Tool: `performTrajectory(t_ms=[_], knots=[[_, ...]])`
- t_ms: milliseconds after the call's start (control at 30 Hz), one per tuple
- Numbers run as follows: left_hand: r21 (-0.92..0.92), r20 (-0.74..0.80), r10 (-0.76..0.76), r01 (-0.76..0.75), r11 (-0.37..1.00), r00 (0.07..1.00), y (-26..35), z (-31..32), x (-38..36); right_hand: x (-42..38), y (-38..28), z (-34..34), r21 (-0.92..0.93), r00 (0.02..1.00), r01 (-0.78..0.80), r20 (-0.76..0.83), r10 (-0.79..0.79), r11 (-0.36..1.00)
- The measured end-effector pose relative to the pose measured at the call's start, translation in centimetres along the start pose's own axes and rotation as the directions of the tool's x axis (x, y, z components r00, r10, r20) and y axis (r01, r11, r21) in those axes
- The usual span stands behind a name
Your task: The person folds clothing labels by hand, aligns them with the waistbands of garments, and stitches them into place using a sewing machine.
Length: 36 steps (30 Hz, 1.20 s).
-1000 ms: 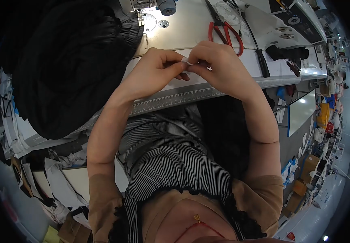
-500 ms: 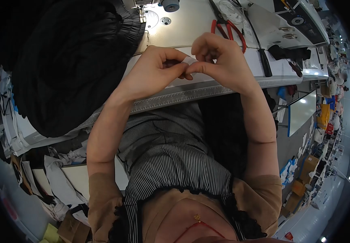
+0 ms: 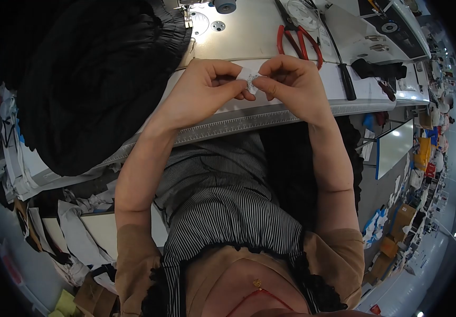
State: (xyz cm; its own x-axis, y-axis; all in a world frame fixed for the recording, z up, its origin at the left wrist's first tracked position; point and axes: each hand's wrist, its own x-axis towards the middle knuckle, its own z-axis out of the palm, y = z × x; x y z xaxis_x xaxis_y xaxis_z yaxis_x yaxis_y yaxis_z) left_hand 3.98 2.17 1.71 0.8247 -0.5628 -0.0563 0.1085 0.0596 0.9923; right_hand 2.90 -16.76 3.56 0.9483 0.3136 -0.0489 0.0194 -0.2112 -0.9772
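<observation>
A small white label [image 3: 249,77] with faint printed marks is stretched between my two hands, above the front of the sewing table. My left hand [image 3: 209,87] pinches its left side between thumb and fingers. On its right side, my right hand [image 3: 293,84] pinches it the same way. To the left of my hands lies a big heap of black gathered fabric [image 3: 91,84], reaching up to the sewing machine's presser foot [image 3: 188,21]. What the label's underside looks like is hidden.
Red-handled pliers [image 3: 299,42] and a black-handled screwdriver [image 3: 347,84] lie beyond my right hand. A ruler strip [image 3: 228,124] runs along the table's front edge. Black scraps [image 3: 378,70] sit farther right, near the machine's control panel [image 3: 389,26].
My right hand's fingers, raised and apart before, have come down onto the label. The label now shows more fully, spread between both hands.
</observation>
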Motion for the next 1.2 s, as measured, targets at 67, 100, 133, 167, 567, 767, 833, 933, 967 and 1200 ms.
performTrajectory(t_ms=[67, 100, 133, 167, 567, 767, 833, 933, 967, 1200], knots=[[-0.002, -0.007, 0.012, -0.012, 1.000, 1.000, 0.0, 0.0, -0.1, -0.1, -0.2, 0.2, -0.022, 1.000, 0.011, -0.004, -0.011, 1.000], [-0.011, -0.016, 0.014, -0.014, 1.000, 1.000, -0.1, -0.1, -0.1, -0.2, -0.2, 0.2, -0.046, 1.000, 0.021, -0.009, -0.021, 0.999], [-0.021, -0.024, 0.016, -0.017, 1.000, 1.000, -0.2, -0.1, -0.1, -0.3, -0.3, 0.3, -0.046, 1.000, 0.021, -0.010, -0.021, 0.999], [-0.020, -0.024, 0.016, -0.017, 1.000, 1.000, -0.2, 0.0, -0.1, -0.4, -0.3, 0.4, -0.061, 0.999, 0.033, -0.029, -0.034, 0.998], [-0.043, -0.091, 0.092, -0.096, 0.994, 0.992, -0.4, 0.4, -0.6, -1.1, -0.9, 1.1, -0.179, 0.978, 0.191, -0.050, -0.202, 0.965], [0.278, -0.107, 0.442, -0.400, 0.873, 0.891, -0.3, 0.3, -2.0, -1.4, -0.5, 0.1, 0.280, 0.991, 0.077, -0.123, -0.044, 0.957], [0.376, -0.050, 0.524, -0.470, 0.798, 0.850, -0.2, 0.6, -2.2, -1.8, -0.7, 0.7, 0.256, 0.995, 0.027, -0.105, 0.000, 0.966], [0.401, -0.021, 0.552, -0.498, 0.769, 0.834, -0.5, 0.7, -2.1, -1.8, -0.9, 1.4, 0.201, 0.998, 0.060, -0.037, -0.054, 0.978], [0.403, -0.023, 0.552, -0.497, 0.768, 0.834, -0.8, 0.8, -2.2, -1.7, -0.6, 1.5, 0.015, 0.978, 0.194, -0.085, -0.192, 0.981], [-0.053, -0.363, 0.074, -0.100, 0.994, 0.929, -1.2, 1.0, -2.0, -3.0, -2.5, 2.0, 0.166, 0.987, 0.046, -0.159, -0.020, 0.985]])
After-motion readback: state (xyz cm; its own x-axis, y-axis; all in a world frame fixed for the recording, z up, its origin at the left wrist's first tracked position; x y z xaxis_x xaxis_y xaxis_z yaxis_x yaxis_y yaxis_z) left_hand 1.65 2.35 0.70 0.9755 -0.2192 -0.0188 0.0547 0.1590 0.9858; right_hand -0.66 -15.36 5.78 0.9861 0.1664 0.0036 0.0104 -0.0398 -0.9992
